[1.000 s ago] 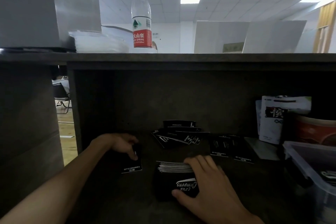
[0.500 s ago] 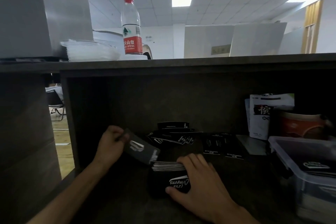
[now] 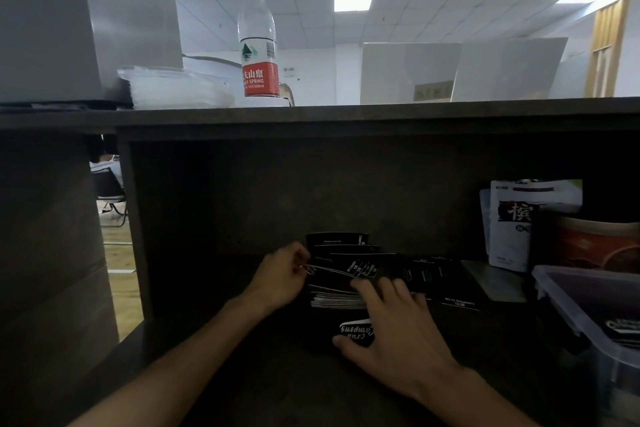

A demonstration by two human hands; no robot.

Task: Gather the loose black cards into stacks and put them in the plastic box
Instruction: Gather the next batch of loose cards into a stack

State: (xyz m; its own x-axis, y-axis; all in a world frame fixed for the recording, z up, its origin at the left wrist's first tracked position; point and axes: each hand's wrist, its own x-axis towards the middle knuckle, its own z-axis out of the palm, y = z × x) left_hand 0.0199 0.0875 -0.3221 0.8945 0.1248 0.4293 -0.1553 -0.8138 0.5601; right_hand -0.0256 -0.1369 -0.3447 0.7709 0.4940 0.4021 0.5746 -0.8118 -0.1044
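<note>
A stack of black cards (image 3: 337, 300) sits on the dark shelf (image 3: 277, 374), right in front of the person. The right hand (image 3: 394, 333) lies over the stack, fingers spread along its far edge and thumb curled round the near side, holding it. The left hand (image 3: 282, 276) is just beside the stack's left end, pinching a single black card (image 3: 332, 270) flat above the pile. More loose cards (image 3: 408, 270) lie scattered just behind, towards the back wall. Off to the right stands a clear plastic box (image 3: 568, 302), well apart from the hands, with a few black cards (image 3: 623, 331) lying inside. A water bottle (image 3: 259, 42) stands on top.
</note>
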